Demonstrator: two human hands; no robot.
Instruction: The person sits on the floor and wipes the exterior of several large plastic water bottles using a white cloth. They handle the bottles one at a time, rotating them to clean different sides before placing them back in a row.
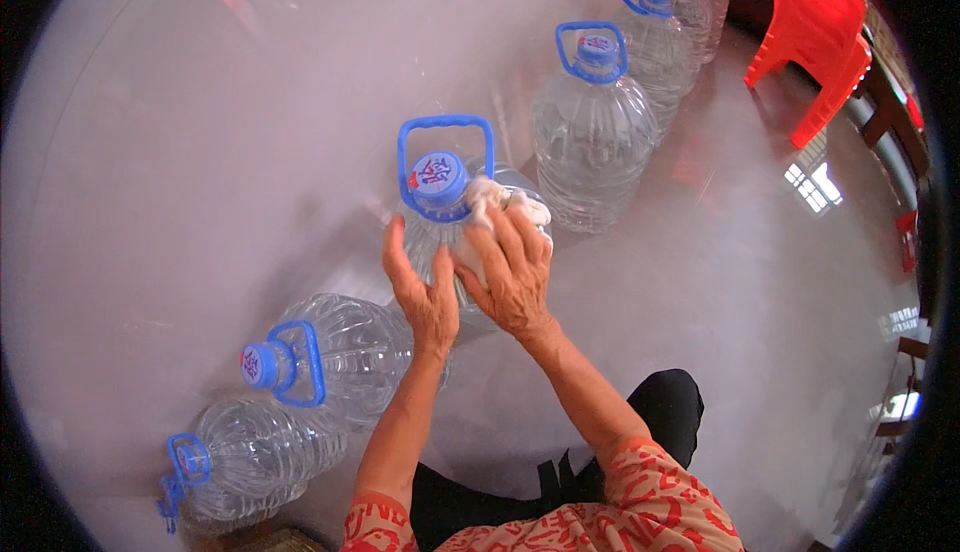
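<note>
Between my hands stands a large clear water bottle point(425, 237) with a blue cap point(438, 176) and a raised blue loop handle point(446, 120). My right hand point(512, 277) presses a crumpled white cloth point(530, 208) against the right side of its shoulder, just below the neck. At the near left side of this bottle is my left hand point(425, 302), its thumb and fingers spread and nothing in them. Whether its fingertips touch the plastic I cannot tell. The bottle's lower part is mostly hidden by my hands.
Similar bottles form a diagonal row: one point(595, 147) stands beyond on the right with several more behind it, and others point(345, 352) are at the lower left. A red plastic stool point(815, 37) stands at the upper right on the shiny grey floor point(200, 182).
</note>
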